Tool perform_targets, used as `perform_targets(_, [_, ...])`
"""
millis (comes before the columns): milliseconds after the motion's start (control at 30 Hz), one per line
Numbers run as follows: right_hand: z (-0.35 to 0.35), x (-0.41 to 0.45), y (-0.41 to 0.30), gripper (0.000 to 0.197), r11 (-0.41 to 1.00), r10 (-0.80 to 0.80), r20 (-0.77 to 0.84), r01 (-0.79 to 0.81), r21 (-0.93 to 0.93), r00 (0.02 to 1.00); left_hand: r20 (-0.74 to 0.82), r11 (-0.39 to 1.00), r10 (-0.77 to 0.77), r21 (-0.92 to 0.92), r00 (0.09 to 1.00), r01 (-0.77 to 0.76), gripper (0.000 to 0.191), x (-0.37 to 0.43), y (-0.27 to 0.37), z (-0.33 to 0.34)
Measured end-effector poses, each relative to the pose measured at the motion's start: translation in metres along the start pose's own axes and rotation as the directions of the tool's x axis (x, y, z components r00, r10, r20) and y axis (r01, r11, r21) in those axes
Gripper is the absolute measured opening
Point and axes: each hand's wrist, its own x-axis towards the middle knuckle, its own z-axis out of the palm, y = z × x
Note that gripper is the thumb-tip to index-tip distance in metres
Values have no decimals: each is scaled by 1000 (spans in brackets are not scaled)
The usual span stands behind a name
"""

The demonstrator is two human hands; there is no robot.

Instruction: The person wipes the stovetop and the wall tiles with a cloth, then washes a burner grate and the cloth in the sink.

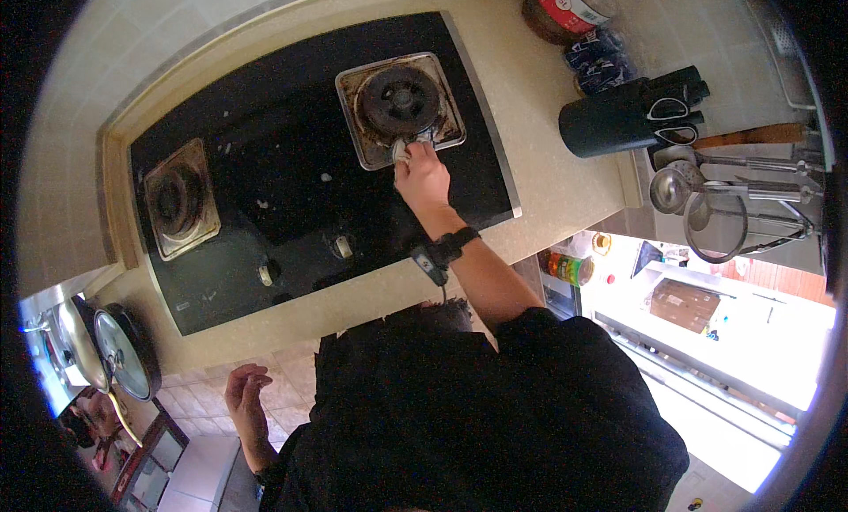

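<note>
My right hand (424, 177) pinches a small wad of white wiping material (400, 151), either tissue or cloth. It presses this against the front edge of the square metal drip pan (371, 155) around the right gas burner (401, 101). Brown stains mark that pan. A black band with a small device (440, 255) circles my right wrist. My left hand (246, 396) hangs in front of the counter, loosely curled and holding nothing. Farther left on the black cooktop (298, 141) sits the other burner (177, 199), in a stained pan of its own.
White bits (263, 204) dot the cooktop near two control knobs (343, 247). On the right stand a black utensil holder (606, 121) with scissors and a large jar (563, 12). Ladles and a strainer (715, 227) hang beyond it. Lidded pans (122, 353) are at left.
</note>
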Motion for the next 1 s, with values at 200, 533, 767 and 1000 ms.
perform_targets(200, [-23,22,52,29,988,129,-141,-139,-64,982,-43,999,39,-10,998,-39,14,-8,-1,-4])
perform_targets(533, [-29,22,45,27,991,132,-59,-133,-16,990,-36,998,70,12,997,-70,13,-7,3,1])
perform_targets(767, [-21,12,15,28,997,59,134,-53,-52,989,-6,996,68,57,998,-68,14,-8,8,13])
perform_targets(1000, [-36,43,77,27,993,77,49,-72,-91,996,-89,998,65,11,994,-65,15,-14,-4,1])
